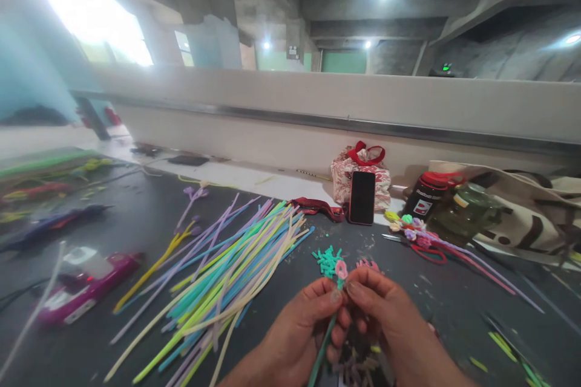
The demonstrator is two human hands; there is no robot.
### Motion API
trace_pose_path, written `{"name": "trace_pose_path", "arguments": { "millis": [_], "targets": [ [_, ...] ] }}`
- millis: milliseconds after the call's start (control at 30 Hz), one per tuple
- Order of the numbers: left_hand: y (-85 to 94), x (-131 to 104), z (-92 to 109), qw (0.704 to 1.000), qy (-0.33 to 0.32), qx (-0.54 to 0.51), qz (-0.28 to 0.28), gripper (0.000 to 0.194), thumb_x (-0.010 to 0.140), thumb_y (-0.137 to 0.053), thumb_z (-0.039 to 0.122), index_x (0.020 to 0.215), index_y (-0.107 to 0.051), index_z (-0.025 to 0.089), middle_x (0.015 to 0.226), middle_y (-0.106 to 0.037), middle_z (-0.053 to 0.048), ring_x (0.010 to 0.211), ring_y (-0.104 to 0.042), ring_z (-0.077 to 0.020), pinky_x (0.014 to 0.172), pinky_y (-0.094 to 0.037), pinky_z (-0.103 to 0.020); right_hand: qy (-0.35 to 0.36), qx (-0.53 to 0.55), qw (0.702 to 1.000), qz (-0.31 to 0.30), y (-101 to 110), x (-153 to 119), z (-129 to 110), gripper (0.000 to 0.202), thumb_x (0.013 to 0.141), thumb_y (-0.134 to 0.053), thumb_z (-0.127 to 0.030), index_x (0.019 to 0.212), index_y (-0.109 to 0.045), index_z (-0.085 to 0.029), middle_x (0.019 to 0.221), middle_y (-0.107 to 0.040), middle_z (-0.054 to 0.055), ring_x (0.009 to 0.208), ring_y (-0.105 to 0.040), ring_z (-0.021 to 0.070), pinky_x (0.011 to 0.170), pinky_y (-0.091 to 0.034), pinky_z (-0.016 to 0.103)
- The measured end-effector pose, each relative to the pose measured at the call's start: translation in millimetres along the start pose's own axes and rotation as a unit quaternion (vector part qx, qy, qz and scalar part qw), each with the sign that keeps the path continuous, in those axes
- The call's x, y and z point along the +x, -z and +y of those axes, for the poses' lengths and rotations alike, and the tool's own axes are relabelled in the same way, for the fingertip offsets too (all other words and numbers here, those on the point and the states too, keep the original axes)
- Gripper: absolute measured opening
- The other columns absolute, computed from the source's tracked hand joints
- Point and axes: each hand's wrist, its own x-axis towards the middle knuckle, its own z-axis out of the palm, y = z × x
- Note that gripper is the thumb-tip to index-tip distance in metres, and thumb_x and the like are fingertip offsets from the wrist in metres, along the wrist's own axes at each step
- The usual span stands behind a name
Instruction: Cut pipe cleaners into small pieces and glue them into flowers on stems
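Observation:
Between my hands is a pipe cleaner flower [341, 268] with a small pink looped head and a green stem running down toward me. My left hand [315, 311] pinches the stem just under the pink head, fingers curled. My right hand [384, 305] has its thumb and fingertips closed at the right side of the same spot, touching the flower. Just beyond the fingers lie a heap of short teal pipe cleaner pieces [325, 259] and some pink pieces [368, 264], partly covered by my right hand. Brownish pieces [361, 369] lie below my hands.
Long pipe cleaners [227, 278] in several colours spread left. Farther left is a magenta power strip [93, 290]. A phone [362, 196] leans on a patterned bag [338, 178]. Pipe cleaner flowers [415, 230], a scissors tip [391, 237] and a black bottle [424, 205] are right.

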Motion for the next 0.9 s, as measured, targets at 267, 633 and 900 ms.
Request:
{"name": "trace_pose_path", "arguments": {
  "millis": [267, 633, 900],
  "targets": [
    [-2.0, 1.2, -2.8, 0.998, -0.052, 0.028, 0.020, 0.022, 0.067, -0.064, 0.028, 0.064, -0.046, 0.016, 0.051, -0.053, 0.003, 0.036, -0.041, -0.0043, 0.033, -0.030, -0.014, 0.002, -0.024, 1.000, -0.018, 3.8, 3.1, 0.0, 0.036, 0.065, -0.068, -0.047, 0.064, -0.049, -0.016, 0.049, -0.054, -0.004, 0.037, -0.040, 0.0037, 0.036, -0.022, 0.014],
    [1.1, 3.6, -5.4, 0.989, -0.101, 0.048, 0.094, 0.019, 0.068, -0.063, 0.028, 0.065, -0.052, 0.014, 0.057, -0.055, 0.001, 0.047, -0.048, -0.0054, 0.047, -0.037, -0.016, 0.069, -0.133, 0.987, 0.067, 4.0, 4.4, -1.4, 0.028, 0.070, -0.061, -0.045, 0.068, -0.056, -0.017, 0.045, -0.049, -0.006, 0.038, -0.037, 0.0059, 0.038, -0.025, 0.017],
    [-1.5, 1.9, 3.6, 0.988, -0.061, 0.061, 0.125, 0.023, 0.062, -0.066, 0.032, 0.062, -0.049, 0.016, 0.036, -0.037, 0.009, 0.029, -0.024, -0.0009, 0.031, -0.015, -0.013, 0.124, -0.138, 0.980, 0.078, -7.3, 14.5, -7.2, 0.027, 0.063, -0.068, -0.040, 0.070, -0.059, -0.016, 0.046, -0.046, -0.007, 0.039, -0.035, 0.0051, 0.038, -0.025, 0.016]
  ]
}}
